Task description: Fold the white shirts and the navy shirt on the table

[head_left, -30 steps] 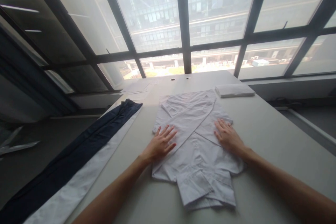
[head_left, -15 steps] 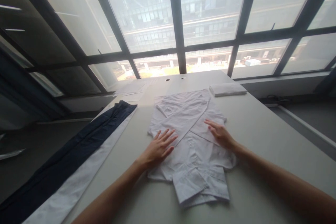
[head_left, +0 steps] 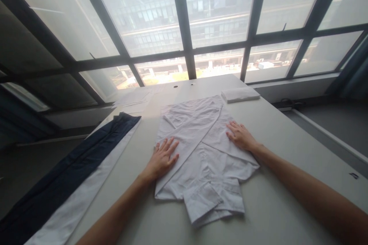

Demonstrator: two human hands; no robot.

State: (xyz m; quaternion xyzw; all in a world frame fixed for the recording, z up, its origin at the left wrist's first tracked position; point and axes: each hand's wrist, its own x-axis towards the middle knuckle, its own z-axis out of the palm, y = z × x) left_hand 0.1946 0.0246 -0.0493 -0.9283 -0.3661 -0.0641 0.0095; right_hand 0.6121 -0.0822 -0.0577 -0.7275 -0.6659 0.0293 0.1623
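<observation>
A white shirt (head_left: 201,153) lies spread on the pale table (head_left: 281,183), its sides folded in over the middle and its sleeves bunched at the near end. My left hand (head_left: 162,157) rests flat on the shirt's left edge, fingers spread. My right hand (head_left: 240,136) lies flat on the shirt's right side, fingers stretched out. Neither hand holds anything.
A dark navy cloth (head_left: 71,172) beside a white strip (head_left: 86,195) runs along the table's left edge. A folded white stack (head_left: 240,93) sits at the far right of the table, and papers (head_left: 135,97) at the far left. Large windows stand behind.
Both hands slid slightly outward over the shirt, the left toward its left edge, the right up along its right side. The view shifted to the right.
</observation>
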